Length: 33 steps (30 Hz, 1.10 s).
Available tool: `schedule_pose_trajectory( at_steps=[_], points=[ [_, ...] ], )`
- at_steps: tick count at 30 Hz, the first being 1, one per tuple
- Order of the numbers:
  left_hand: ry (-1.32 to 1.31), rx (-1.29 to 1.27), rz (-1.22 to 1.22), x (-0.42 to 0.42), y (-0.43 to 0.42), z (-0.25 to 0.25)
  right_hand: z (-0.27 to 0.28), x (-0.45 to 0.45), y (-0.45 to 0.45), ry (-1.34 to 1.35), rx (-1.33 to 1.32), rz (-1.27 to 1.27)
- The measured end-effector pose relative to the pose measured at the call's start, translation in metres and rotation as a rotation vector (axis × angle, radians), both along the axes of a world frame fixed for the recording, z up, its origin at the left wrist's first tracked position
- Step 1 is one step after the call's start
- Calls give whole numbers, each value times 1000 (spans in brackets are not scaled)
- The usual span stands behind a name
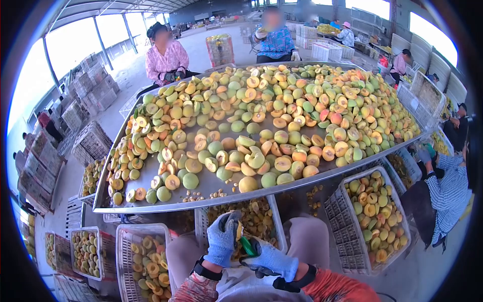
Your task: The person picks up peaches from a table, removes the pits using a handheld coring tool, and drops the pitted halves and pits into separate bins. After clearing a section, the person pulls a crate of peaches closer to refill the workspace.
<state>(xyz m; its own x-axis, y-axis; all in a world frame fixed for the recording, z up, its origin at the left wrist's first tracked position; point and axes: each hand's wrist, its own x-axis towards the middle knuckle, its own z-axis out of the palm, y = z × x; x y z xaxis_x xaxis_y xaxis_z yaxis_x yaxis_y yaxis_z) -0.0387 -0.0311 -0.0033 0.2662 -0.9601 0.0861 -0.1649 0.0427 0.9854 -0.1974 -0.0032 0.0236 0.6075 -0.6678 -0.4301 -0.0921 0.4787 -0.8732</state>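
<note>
My left hand point(222, 238), in a blue and grey glove, is closed on a yellow fruit piece point(239, 231) at the lower middle. Just right of it, my right hand point(271, 259), gloved too, is wrapped round a green-handled tool point(247, 246). The tool's tip points toward the fruit and is too small to make out. Both hands are above a crate point(276, 221) of cut fruit between my knees. Beyond them stands a metal tray table point(151, 207) heaped with halved and whole yellow-green fruit point(247, 184), with loose pits point(217, 194) near its front edge.
Crates of fruit stand at my left point(119, 251) and right point(347, 226). Across the table sit two people, one in a pink top point(166, 59), one in blue point(276, 43). A person in a checked top point(448, 186) is at the right. Stacked crates point(92, 143) stand behind left.
</note>
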Motion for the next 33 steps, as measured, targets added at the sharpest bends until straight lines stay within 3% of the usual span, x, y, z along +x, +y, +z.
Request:
schedule_pose_trajectory(
  at_steps=[1, 4, 6, 8, 10, 12, 13, 15, 16, 18, 22, 24, 26, 28, 33],
  points=[
    [15, 200, -87, 5, 0, 2, 0, 0, 0, 3, 1, 5],
    [149, 353, -150, 12, 3, 2, -5, 3, 0, 166, -177, 104],
    [30, 294, -103, 12, 11, 5, -13, 6, 2, 46, -123, 103],
    [-194, -140, -97, 17, 18, -2, -2, 5, 4, -2, 9, 141],
    [-163, -164, -123, 24, 20, -9, -3, 8, 4, -46, 133, 184],
    [138, 224, -176, 25, 19, -10, -32, 13, 6, 239, -437, 174],
    [187, 386, -183, 27, 20, -10, -43, 14, 8, 241, -435, 189],
    [254, 324, -170, 26, 23, -18, -60, 14, 9, 109, -779, 115],
    [315, 271, -165, 24, 28, -20, -42, 12, 10, 109, -765, 122],
    [306, 187, -196, 24, 31, -6, -1, 8, 7, -53, 231, 249],
    [176, -5, -365, 31, 23, 12, 19, 9, 6, -216, 314, 145],
    [115, 24, -405, 33, 13, 12, 9, 6, 3, -252, 334, 121],
    [335, 300, -425, 30, 2, 18, -13, 4, 3, -302, 221, 66],
    [570, 341, -349, 22, -4, 14, -4, 2, -1, -332, 272, 61],
    [698, 427, -180, 6, -8, 17, -4, 0, -10, -312, 316, -2]
  ],
)
